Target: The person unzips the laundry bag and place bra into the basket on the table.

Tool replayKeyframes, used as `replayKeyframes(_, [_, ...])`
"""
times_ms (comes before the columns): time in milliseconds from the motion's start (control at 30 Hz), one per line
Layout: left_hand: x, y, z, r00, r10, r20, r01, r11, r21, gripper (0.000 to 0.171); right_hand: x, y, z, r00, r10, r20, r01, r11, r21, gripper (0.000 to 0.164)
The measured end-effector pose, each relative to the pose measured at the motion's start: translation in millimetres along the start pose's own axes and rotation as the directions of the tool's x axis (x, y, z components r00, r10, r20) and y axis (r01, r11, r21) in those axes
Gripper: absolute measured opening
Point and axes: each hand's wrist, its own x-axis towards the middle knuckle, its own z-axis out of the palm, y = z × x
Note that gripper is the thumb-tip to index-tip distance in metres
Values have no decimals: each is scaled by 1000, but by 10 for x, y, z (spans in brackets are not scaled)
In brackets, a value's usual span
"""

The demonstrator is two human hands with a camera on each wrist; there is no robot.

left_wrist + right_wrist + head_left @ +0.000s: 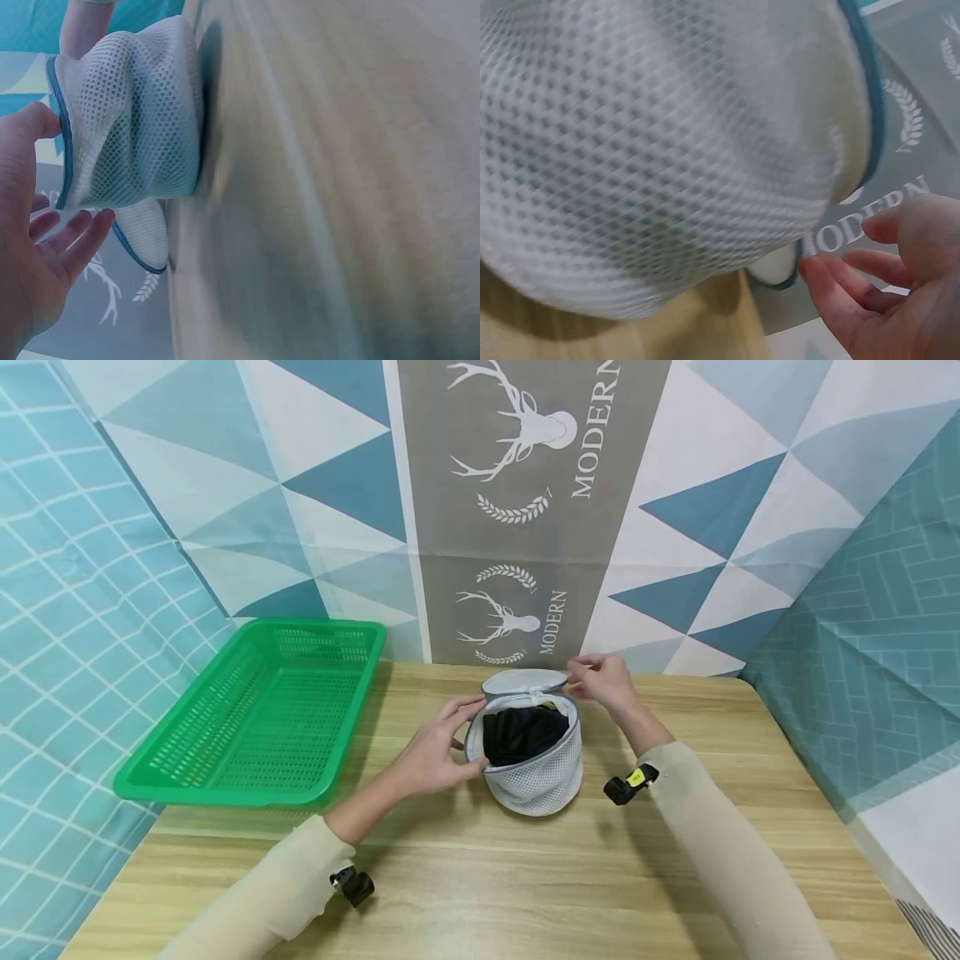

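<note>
A white mesh laundry bag [534, 785] with blue-grey trim stands upright on the wooden table, its round lid [525, 682] folded back toward the wall. Dark black cloth [525, 735] fills the opening, and a small yellow bit shows at its back edge. My left hand [442, 747] is spread along the bag's left side, thumb at the front of the rim and fingers farther back. In the left wrist view that thumb [41, 120] lies against the trim. Beside the lid's right edge is my right hand [603, 681], fingers loosely bent, thumb apart from them.
To the left sits a green plastic basket [348, 727] with perforated sides. A patterned wall covering [480, 543] with deer heads and triangles rises behind the table's [480, 885] back edge. Each forearm wears a small black camera over a pale sleeve.
</note>
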Motion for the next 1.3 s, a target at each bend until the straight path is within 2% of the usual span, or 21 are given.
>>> replayKeyframes(100, [27,23,-27,1000,1,-5,-1,1000,-1,90,-15,-61,-47,999,-23,-30,25,999,47,47])
replayKeyframes(233, [39,13,-48,1000,-4,-6,4,1000,1,88,-49,-126,-77,999,-33,-21,34,998,58,47])
replayKeyframes(533, [83,-12,-116,999,-27,-31,27,1000,7,79,-181,-178,-131,999,-49,-18,50,999,20,45])
replayKeyframes(667, [138,24,-133,1000,-4,-29,5,999,47,76,-235,-210,-147,996,-90,-12,90,996,-2,43])
replayKeyframes(800, [200,55,-139,999,29,-28,-26,996,82,75,-313,-234,-158,989,-151,-11,150,986,-75,39])
replayKeyframes(967, [279,81,-117,996,76,-42,-69,986,149,67,-430,-234,-139,967,-254,-5,247,942,-226,33])
replayKeyframes(1100, [325,109,-84,991,123,-46,-113,979,170,61,-529,-241,-90,934,-358,12,339,872,-353,25])
replayKeyframes(1200, [354,126,-61,990,132,-47,-123,980,157,58,-602,-247,-54,915,-403,29,381,837,-394,20])
replayKeyframes(1300, [390,138,-31,991,128,-29,-123,981,148,56,-661,-227,-20,909,-413,58,402,828,-391,19])
